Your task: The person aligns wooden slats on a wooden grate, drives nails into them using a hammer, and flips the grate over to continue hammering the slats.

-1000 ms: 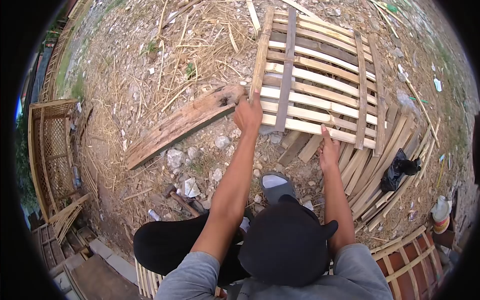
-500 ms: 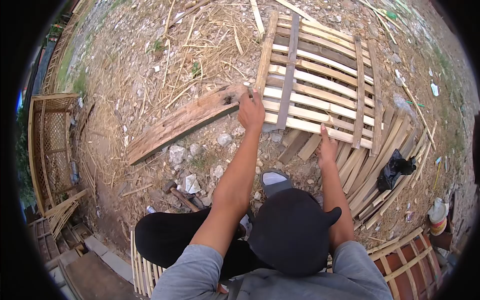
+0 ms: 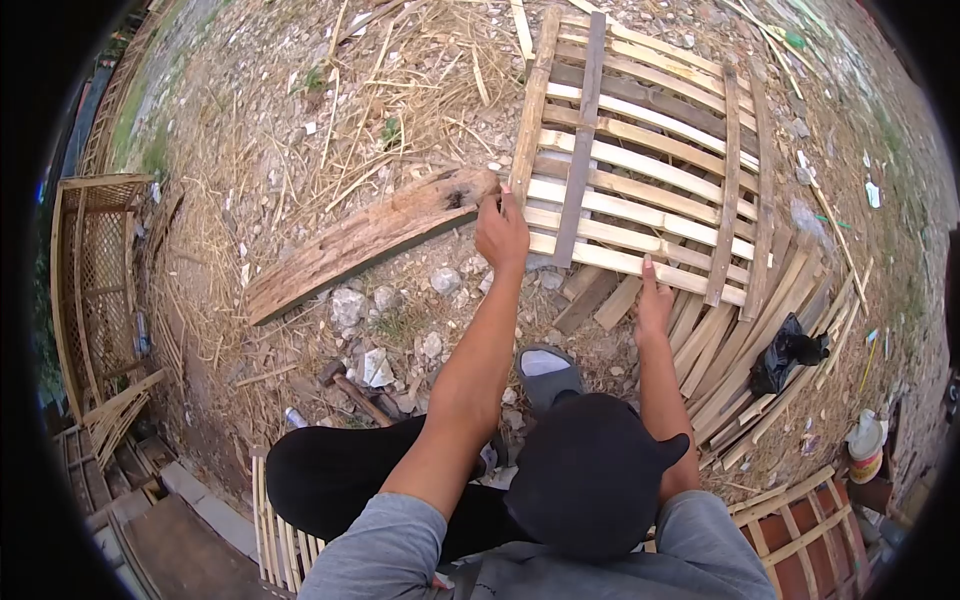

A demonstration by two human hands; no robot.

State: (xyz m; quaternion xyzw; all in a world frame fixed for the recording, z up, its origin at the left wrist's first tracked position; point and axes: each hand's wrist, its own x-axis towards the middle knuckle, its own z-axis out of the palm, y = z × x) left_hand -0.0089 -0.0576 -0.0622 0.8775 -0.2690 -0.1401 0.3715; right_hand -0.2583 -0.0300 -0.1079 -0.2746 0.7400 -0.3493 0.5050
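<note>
A slatted wooden panel (image 3: 640, 165), made of pale and grey strips across long side pieces, is tilted up in front of me. My left hand (image 3: 502, 232) is closed on its near left corner, beside the end of a thick, weathered beam (image 3: 370, 240). My right hand (image 3: 654, 300) grips the nearest slat further right, with the thumb on top and the other fingers partly hidden below. Under the panel's near right side lies a pile of loose wooden strips (image 3: 735, 370).
A hammer (image 3: 355, 392) lies among stones near my knee. A black plastic bag (image 3: 788, 355) rests on the strip pile. Another slatted frame (image 3: 800, 535) is at lower right, a lattice panel (image 3: 100, 290) at far left. Straw and wood scraps litter the stony ground.
The panel's far end has shifted slightly up and to the right in view, with both hands still on its near edge. The view itself has moved a little.
</note>
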